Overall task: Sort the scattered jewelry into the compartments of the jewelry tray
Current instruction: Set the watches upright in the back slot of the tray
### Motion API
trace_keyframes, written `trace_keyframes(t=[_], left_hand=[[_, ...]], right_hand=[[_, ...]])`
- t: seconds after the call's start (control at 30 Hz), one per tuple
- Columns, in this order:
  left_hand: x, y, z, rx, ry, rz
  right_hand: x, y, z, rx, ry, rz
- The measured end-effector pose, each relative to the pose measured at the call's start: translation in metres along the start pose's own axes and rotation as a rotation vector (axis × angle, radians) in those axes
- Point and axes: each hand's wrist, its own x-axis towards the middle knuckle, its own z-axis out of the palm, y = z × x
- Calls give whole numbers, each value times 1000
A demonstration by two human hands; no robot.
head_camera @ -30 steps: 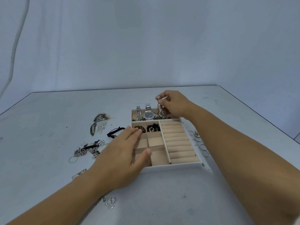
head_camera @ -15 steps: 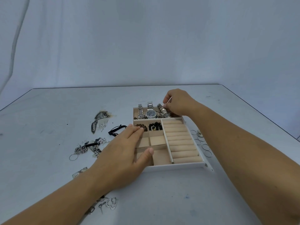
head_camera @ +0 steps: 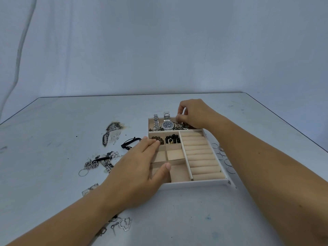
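Right hand (head_camera: 193,113) has dropped since a second ago. Then it held a silver piece (head_camera: 178,123) lifted over the far compartment of the jewelry tray (head_camera: 195,184). Now it sits low on that compartment's right end, fingers (head_camera: 181,110) curled and pinching the piece at its top. What kind of piece I cannot tell, as my hand covers most of it. Left hand (head_camera: 136,167) unchanged: flat across the tray's left side, its fingers straight and pressing down, gripping nothing. Tips reach the brown bead bracelet (head_camera: 158,139), and the thumb lies over the near-left compartment. Far compartment also holds a dark-dial watch (head_camera: 167,125) in the middle and a silver link band (head_camera: 156,120) at the left, both leaning over the far rim. Black bead bracelet (head_camera: 173,139) lies in the small compartment just right of the brown one. Ring rolls (head_camera: 200,153) fill the tray's right column. Thin rings (head_camera: 224,158) lie on the table (head_camera: 53,121) just beside the tray's right wall. Left of the tray: black cord bracelet (head_camera: 130,142) near the wall, chain tangle (head_camera: 99,162) farther out. Dark mottled patch (head_camera: 112,126) lies beyond those toward the far side; jewelry or stain not determinable. Heart pendant (head_camera: 125,223) lies near-left of the tray, beside my left forearm.
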Motion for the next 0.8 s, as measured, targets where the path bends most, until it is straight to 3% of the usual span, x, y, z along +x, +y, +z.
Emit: trace_keyframes(t=[0.4,0.8], left_hand=[[0,0,0,-4,1,9],[0,1,-2,13,-25,8]], right_hand=[[0,-5,-6,-143,14,38],[-43,-8,-9,-18,-11,-1]])
